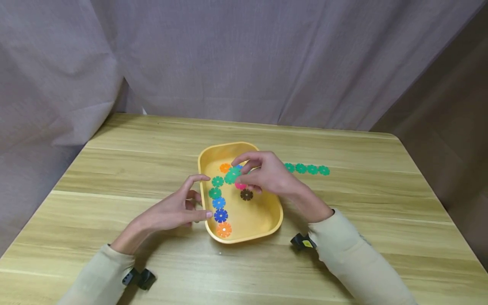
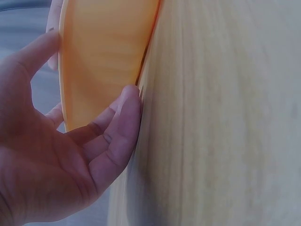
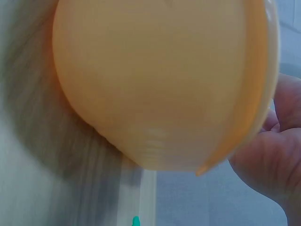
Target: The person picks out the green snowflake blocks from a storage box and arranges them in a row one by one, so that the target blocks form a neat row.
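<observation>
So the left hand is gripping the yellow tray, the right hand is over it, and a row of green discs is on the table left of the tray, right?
Not quite: the head view shows the row of green discs on the table right of the yellow tray.

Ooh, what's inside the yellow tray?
The yellow tray has notched orange discs, green discs, blue discs, a pink disc and a brown disc. The right hand partly hides the pink disc; anything fully under that hand can't be seen.
</observation>
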`<action>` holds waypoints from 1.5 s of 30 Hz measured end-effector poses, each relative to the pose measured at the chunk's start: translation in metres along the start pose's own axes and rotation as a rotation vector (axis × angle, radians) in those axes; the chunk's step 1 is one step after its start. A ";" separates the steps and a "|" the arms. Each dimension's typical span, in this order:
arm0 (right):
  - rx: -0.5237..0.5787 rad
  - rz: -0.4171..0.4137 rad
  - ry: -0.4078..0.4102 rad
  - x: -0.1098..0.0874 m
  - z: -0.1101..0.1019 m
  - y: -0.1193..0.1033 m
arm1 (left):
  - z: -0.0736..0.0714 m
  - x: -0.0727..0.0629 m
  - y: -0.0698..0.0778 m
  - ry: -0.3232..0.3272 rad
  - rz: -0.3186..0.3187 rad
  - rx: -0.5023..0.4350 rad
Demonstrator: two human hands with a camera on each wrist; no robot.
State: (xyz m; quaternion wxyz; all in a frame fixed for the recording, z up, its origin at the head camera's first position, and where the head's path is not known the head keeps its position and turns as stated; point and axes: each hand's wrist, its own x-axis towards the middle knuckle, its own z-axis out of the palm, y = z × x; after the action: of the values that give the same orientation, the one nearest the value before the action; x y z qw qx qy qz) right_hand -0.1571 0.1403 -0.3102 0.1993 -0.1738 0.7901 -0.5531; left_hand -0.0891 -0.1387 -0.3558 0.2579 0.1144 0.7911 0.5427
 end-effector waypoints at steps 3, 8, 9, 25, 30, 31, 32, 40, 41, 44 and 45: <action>0.006 -0.007 0.007 -0.002 -0.004 0.001 | 0.000 0.000 -0.001 0.000 0.002 0.002; -0.008 -0.001 0.036 -0.006 -0.013 0.003 | -0.001 0.000 0.000 -0.003 0.010 0.002; -0.010 -0.001 0.043 -0.007 -0.016 0.004 | -0.001 0.000 0.000 -0.005 0.013 0.002; -0.050 0.082 0.220 -0.029 -0.067 0.026 | 0.000 0.001 0.001 0.005 0.004 0.004; -0.062 0.090 0.257 -0.040 -0.083 0.033 | 0.001 0.001 0.000 0.012 -0.008 0.000; -0.068 0.091 0.262 -0.042 -0.086 0.034 | 0.001 0.001 0.000 0.012 -0.008 0.001; -0.072 0.090 0.268 -0.043 -0.089 0.036 | 0.001 0.001 0.000 0.013 -0.009 0.001; -0.079 0.085 0.318 -0.054 -0.115 0.054 | 0.000 0.000 0.000 0.009 0.001 0.004; -0.079 0.087 0.326 -0.055 -0.119 0.056 | 0.000 0.000 0.000 0.009 0.002 0.004; -0.090 0.097 0.360 -0.060 -0.129 0.063 | 0.000 -0.001 0.000 0.010 0.001 0.008; -0.092 0.101 0.371 -0.061 -0.132 0.065 | 0.000 -0.001 0.000 0.011 -0.001 0.008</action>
State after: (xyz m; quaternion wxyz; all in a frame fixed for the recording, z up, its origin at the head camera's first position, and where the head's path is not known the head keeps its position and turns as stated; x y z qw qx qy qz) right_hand -0.1752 0.2981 -0.3237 0.0696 -0.0382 0.8454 -0.5282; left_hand -0.0884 -0.1387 -0.3554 0.2534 0.1119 0.7949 0.5399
